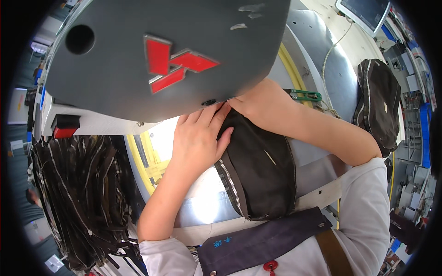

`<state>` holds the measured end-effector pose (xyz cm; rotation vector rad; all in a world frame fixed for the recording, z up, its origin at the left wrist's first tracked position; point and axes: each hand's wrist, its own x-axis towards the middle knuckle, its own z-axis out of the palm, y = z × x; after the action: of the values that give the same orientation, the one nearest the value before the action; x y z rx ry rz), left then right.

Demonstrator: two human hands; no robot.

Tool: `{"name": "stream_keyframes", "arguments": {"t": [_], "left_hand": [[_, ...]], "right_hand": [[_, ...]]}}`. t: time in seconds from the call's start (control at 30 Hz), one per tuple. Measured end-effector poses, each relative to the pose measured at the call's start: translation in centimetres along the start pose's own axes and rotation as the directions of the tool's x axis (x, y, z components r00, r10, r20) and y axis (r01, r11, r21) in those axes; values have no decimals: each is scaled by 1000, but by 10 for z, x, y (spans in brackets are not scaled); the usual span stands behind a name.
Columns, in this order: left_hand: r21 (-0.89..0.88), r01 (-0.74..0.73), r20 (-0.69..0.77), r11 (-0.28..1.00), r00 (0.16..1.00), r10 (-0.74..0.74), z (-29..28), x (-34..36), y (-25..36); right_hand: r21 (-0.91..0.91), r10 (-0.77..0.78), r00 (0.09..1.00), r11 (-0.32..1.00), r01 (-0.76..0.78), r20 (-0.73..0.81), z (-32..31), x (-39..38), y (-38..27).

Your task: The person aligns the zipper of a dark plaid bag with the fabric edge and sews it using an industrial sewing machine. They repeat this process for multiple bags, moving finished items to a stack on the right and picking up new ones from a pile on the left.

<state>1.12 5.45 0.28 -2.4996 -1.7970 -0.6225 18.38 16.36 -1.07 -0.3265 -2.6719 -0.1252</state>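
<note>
A dark, blackish-brown fabric pouch with a metal zipper along its left side lies on the bright work surface, its far end under the grey head of what looks like a sewing machine. My left hand rests by the pouch's upper left edge, fingers stretched out and thumb apart. My right hand is closed at the pouch's far end; its fingertips are largely hidden by the machine head. Green-handled thread snips show just beyond my right wrist, and their tip is hidden.
Many dark zippered pieces hang in a thick bundle at the left. Another dark pouch lies at the right, below a screen. A pale cord runs down to the table. Yellow tape marks the work surface.
</note>
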Motion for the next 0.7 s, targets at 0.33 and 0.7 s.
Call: {"name": "stream_keyframes", "arguments": {"t": [0.33, 0.7], "left_hand": [[-107, 57, -36, 993, 997, -61, 3, -6, -5], [-39, 53, -43, 998, 998, -54, 5, -6, 2]], "right_hand": [[-70, -26, 999, 997, 28, 29, -2, -7, -5], [-81, -8, 1000, 997, 8, 4, 0, -9, -4]]}}
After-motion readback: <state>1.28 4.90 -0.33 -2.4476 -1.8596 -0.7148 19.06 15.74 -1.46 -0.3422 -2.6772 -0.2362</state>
